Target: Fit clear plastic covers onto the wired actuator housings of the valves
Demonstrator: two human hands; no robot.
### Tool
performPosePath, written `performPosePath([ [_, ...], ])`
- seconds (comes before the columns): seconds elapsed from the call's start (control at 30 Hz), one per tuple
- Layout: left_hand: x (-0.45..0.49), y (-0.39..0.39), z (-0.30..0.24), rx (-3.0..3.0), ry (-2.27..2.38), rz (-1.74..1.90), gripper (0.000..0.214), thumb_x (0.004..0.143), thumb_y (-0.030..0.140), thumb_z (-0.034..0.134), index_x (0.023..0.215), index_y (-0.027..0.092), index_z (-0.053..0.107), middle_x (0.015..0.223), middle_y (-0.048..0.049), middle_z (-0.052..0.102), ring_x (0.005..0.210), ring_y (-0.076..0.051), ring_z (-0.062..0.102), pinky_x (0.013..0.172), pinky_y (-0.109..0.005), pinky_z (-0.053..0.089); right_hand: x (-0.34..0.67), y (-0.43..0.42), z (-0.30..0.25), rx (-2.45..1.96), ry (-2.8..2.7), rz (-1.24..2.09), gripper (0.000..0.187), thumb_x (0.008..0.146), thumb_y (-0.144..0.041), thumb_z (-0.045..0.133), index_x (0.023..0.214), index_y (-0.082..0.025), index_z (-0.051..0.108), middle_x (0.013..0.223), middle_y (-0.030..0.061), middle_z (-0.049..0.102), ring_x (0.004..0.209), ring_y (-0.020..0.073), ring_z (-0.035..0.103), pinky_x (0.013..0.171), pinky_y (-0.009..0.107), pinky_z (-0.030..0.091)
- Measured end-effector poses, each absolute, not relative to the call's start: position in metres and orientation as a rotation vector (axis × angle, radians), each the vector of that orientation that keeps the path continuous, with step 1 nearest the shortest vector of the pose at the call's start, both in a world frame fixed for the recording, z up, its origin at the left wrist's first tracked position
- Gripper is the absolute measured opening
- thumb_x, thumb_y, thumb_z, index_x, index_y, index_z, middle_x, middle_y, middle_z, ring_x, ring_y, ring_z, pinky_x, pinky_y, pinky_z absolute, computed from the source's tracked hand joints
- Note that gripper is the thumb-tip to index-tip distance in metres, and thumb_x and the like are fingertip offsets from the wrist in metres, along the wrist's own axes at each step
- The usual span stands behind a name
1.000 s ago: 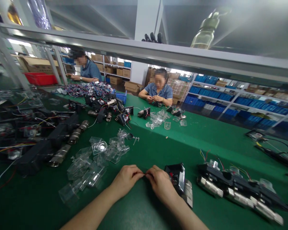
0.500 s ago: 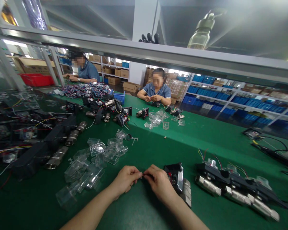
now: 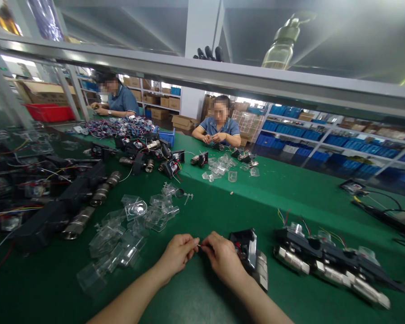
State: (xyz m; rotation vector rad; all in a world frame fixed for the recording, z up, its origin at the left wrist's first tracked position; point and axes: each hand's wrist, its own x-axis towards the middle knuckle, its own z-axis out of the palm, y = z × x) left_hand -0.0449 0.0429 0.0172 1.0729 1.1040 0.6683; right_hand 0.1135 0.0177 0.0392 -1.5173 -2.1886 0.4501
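Observation:
My left hand and my right hand meet low in the middle of the view, just above the green table. Both are closed in a pinch, fingertips almost touching. A tiny thin piece shows between them, too small to name. Close by my right hand stands a black unit with a silver metal valve body, partly hidden behind the hand. Left of my left hand lies a loose pile of clear plastic covers.
Several black units with metal valve bodies lie at the right. More units and wires crowd the left. Two co-workers sit across the table. A metal shelf spans overhead, with a bottle on it.
My fingertips stay pinched together, with a slightly wider gap and a little more of the thin piece visible. The whole view shifts slightly. The co-worker opposite has moved their hands a little.

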Motion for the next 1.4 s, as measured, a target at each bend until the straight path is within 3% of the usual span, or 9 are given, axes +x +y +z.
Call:
performPosePath([
  [0.37, -0.049, 0.049, 0.019, 0.976, 1.131, 0.619, 0.05, 0.051, 0.062, 0.068, 0.063, 0.015, 0.055, 0.045, 0.0078, 0.041, 0.035, -0.004, 0.03, 0.033, -0.018, 0.013, 0.112, 0.017, 0.03, -1.434, -2.318, 0.106, 0.017, 0.087, -0.009, 0.045, 0.082, -0.017, 0.059, 0.078, 0.0041, 0.058, 0.07, 0.0149, 0.055, 0.063, 0.024, 0.039],
  [0.63, -0.045, 0.047, 0.022, 1.187, 1.244, 0.544, 0.064, 0.057, 0.079, 0.049, 0.068, 0.015, 0.056, 0.045, 0.0068, 0.041, 0.035, -0.007, 0.034, 0.032, -0.02, 0.023, 0.113, 0.014, 0.029, -1.385, -2.313, -0.029, 0.017, 0.089, -0.01, 0.044, 0.082, -0.016, 0.059, 0.077, 0.0043, 0.057, 0.068, 0.0148, 0.054, 0.062, 0.025, 0.038],
  [0.77, -0.053, 0.047, 0.029, 1.471, 1.355, 0.463, 0.06, 0.069, 0.073, 0.044, 0.068, 0.015, 0.058, 0.047, 0.0028, 0.048, 0.036, -0.011, 0.043, 0.034, -0.024, 0.034, 0.113, 0.015, 0.026, -1.353, -2.307, -0.084, 0.015, 0.088, -0.01, 0.046, 0.082, -0.016, 0.058, 0.076, 0.0044, 0.057, 0.068, 0.0156, 0.053, 0.061, 0.026, 0.039],
  [0.83, -0.065, 0.053, 0.04, 1.683, 1.434, 0.443, 0.046, 0.073, 0.06, 0.052, 0.074, 0.015, 0.061, 0.057, -0.0022, 0.058, 0.048, -0.017, 0.055, 0.044, -0.03, 0.045, 0.113, 0.015, 0.025, -1.353, -2.305, -0.103, 0.014, 0.088, -0.01, 0.046, 0.082, -0.016, 0.057, 0.077, 0.0045, 0.057, 0.067, 0.0157, 0.053, 0.061, 0.026, 0.04],
  [0.9, -0.08, 0.065, 0.053, 1.932, 1.517, 0.48, 0.032, 0.075, 0.041, 0.058, 0.093, 0.016, 0.062, 0.084, -0.0083, 0.066, 0.079, -0.024, 0.064, 0.069, -0.038, 0.052, 0.113, 0.014, 0.026, -1.366, -2.307, -0.116, 0.013, 0.089, -0.012, 0.046, 0.083, -0.015, 0.057, 0.078, 0.0047, 0.057, 0.067, 0.0156, 0.053, 0.062, 0.026, 0.04],
  [0.97, -0.094, 0.08, 0.064, 2.171, 1.547, 0.5, 0.034, 0.076, 0.025, 0.057, 0.109, 0.018, 0.058, 0.118, -0.0124, 0.058, 0.115, -0.029, 0.051, 0.095, -0.045, 0.042, 0.113, 0.013, 0.027, -1.38, -2.313, -0.115, 0.012, 0.089, -0.013, 0.046, 0.085, -0.015, 0.056, 0.079, 0.0052, 0.058, 0.069, 0.0157, 0.054, 0.063, 0.027, 0.041],
  [1.03, -0.101, 0.094, 0.068, 2.352, 1.534, 0.448, 0.042, 0.069, 0.012, 0.059, 0.111, 0.018, 0.058, 0.129, -0.0135, 0.052, 0.127, -0.031, 0.039, 0.103, -0.048, 0.033, 0.113, 0.013, 0.028, -1.39, -2.315, -0.109, 0.012, 0.09, -0.013, 0.045, 0.085, -0.015, 0.056, 0.08, 0.0055, 0.058, 0.07, 0.0159, 0.054, 0.064, 0.027, 0.041],
  [1.23, -0.1, 0.115, 0.056, 2.558, 1.545, 0.368, 0.037, 0.065, 0.003, 0.056, 0.099, 0.018, 0.062, 0.114, -0.0145, 0.061, 0.117, -0.03, 0.049, 0.097, -0.047, 0.038, 0.113, 0.012, 0.029, -1.39, -2.292, -0.101, 0.011, 0.089, -0.012, 0.046, 0.084, -0.015, 0.055, 0.08, 0.0051, 0.057, 0.07, 0.016, 0.054, 0.063, 0.027, 0.041],
  [1.4, -0.098, 0.117, 0.056, 2.364, 1.59, 0.56, 0.027, 0.062, 0.021, 0.07, 0.087, 0.017, 0.063, 0.1, -0.0105, 0.066, 0.105, -0.029, 0.056, 0.091, -0.04, 0.042, 0.113, 0.012, 0.029, -1.402, -2.211, -0.059, 0.01, 0.089, -0.014, 0.045, 0.086, -0.015, 0.055, 0.081, 0.0056, 0.058, 0.07, 0.0161, 0.054, 0.064, 0.027, 0.042],
])
